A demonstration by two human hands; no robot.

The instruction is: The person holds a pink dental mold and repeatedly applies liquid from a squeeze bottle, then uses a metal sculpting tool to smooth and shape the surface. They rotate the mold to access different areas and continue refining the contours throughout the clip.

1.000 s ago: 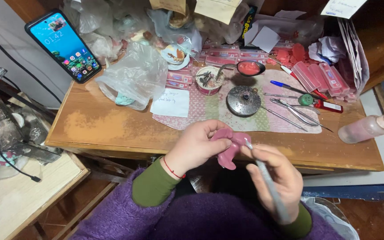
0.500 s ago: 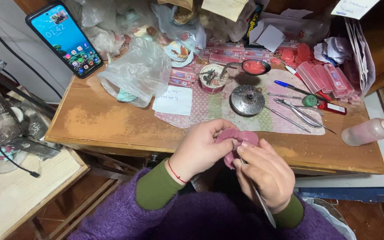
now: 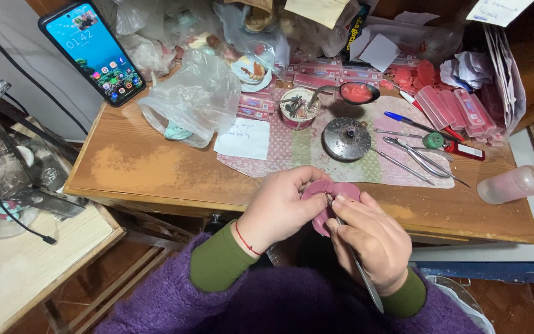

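My left hand grips a pink wax piece in front of the wooden desk's near edge. My right hand holds a thin metal tool like a pen, with its tip pressed against the pink piece. The tool's handle runs down past my wrist. Both hands touch over the piece, and most of it is hidden by my fingers.
On the desk lie a round metal lid, a small pot of tools, a spoon of red wax, forceps, pink wax sheets, a crumpled plastic bag, a paper note and a plastic bottle. A phone stands at left.
My hands have closed in around the pink piece and come slightly nearer the desk edge. The tool tip has moved onto the piece. The desk's items have not moved.
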